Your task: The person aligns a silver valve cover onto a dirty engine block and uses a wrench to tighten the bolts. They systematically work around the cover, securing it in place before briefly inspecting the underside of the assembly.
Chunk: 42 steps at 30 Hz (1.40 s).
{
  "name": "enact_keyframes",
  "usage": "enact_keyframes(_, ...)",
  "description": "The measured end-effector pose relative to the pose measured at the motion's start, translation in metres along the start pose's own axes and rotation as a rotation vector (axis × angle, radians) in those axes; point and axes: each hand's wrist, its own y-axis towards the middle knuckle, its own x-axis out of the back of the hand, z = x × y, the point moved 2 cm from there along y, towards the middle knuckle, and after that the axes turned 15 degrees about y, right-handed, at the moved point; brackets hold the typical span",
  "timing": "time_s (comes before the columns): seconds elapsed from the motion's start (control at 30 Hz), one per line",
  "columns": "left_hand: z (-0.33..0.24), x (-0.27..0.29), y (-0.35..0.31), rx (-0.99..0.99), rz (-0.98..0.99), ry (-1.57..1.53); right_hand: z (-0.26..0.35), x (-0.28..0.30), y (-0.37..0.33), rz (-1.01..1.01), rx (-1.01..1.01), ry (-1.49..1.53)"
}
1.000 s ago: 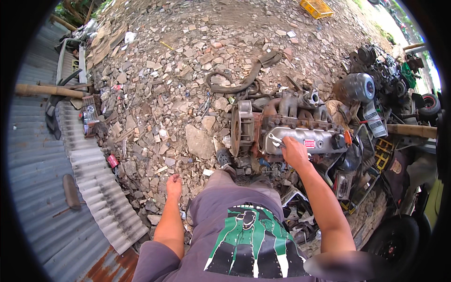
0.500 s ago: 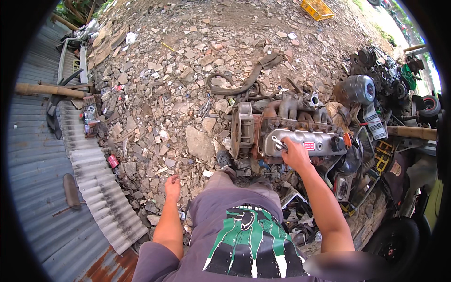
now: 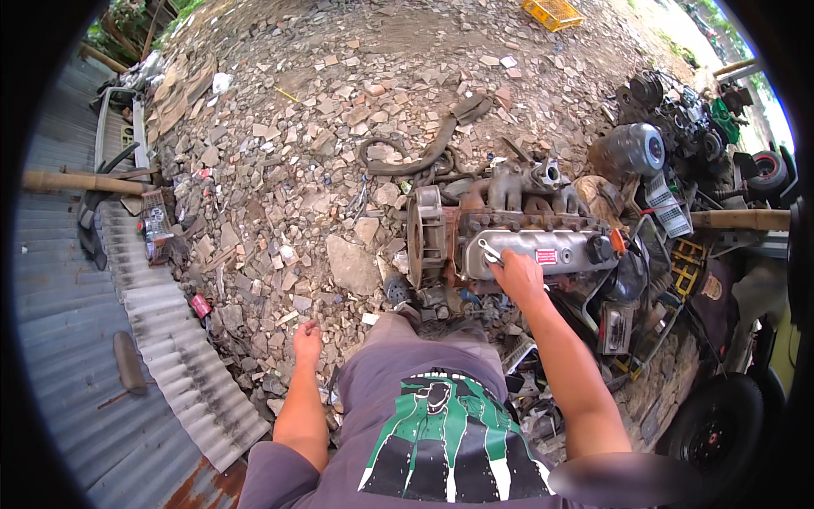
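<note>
1. Head view, risk to the tool: the silver wrench (image 3: 487, 249) could slip and slide off the smooth metal valve cover (image 3: 575, 254), a likely cause being a loose hold. If it falls on the near side, it could end up among the stones and scrap beside the engine (image 3: 509, 222), where a small tool would be hard to spot.

2. Head view, risk to the body: the ground is loose rubble (image 3: 346, 263), and one shoe (image 3: 397, 290) stands on it close to the round housing (image 3: 428, 239) at the engine's left end. A hard push or pull could cost the person their footing, or rock the engine; its underside is hidden, so how firmly it sits cannot be told.

3. Head view, right grip: the right hand (image 3: 521, 278) has its fingers closed around the wrench, palm down. The ring end sticks out past the fingertips, up and to the left, over the left part of the valve cover; the rest is hidden under the hand. Whether the tool touches the cover, or a second tool lies with it, cannot be told.

4. Head view, left grip: the left hand (image 3: 308, 341) hangs over the rubble, well apart from the engine and wrench. Its fingers are loosely curled and nothing shows in them, but the palm is hidden, so I cannot tell whether it is closed on anything.
</note>
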Motion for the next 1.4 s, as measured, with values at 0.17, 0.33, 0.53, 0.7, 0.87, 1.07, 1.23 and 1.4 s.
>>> enact_keyframes(0.17, -0.008, 0.006, -0.007, -0.004, -0.03, -0.016, 0.002, 0.001, -0.004, -0.069, 0.073, 0.115)
enact_keyframes(0.33, -0.01, 0.006, -0.011, 0.006, -0.002, 0.027, 0.004, 0.007, 0.002, 0.016, -0.068, 0.042)
enact_keyframes(0.53, -0.013, 0.005, -0.01, -0.007, -0.008, 0.022, 0.001, 0.007, -0.001, 0.011, -0.011, 0.107)
enact_keyframes(0.7, -0.004, 0.009, -0.002, -0.025, -0.025, -0.008, 0.004, 0.008, 0.005, -0.018, -0.123, 0.164)
enact_keyframes(0.87, -0.008, 0.006, -0.002, -0.022, -0.011, -0.01, -0.003, 0.007, -0.001, 0.069, -0.046, 0.143)
enact_keyframes(1.07, -0.009, 0.005, -0.004, -0.007, 0.0, 0.01, -0.002, 0.004, -0.003, 0.025, -0.114, 0.162)
enact_keyframes(1.23, -0.012, 0.002, -0.003, -0.01, 0.026, 0.034, -0.01, 0.002, -0.009, -0.026, -0.003, 0.169)
enact_keyframes(1.4, -0.019, 0.003, 0.0, -0.029, 0.024, 0.022, -0.002, 0.004, -0.012, -0.038, -0.119, 0.223)
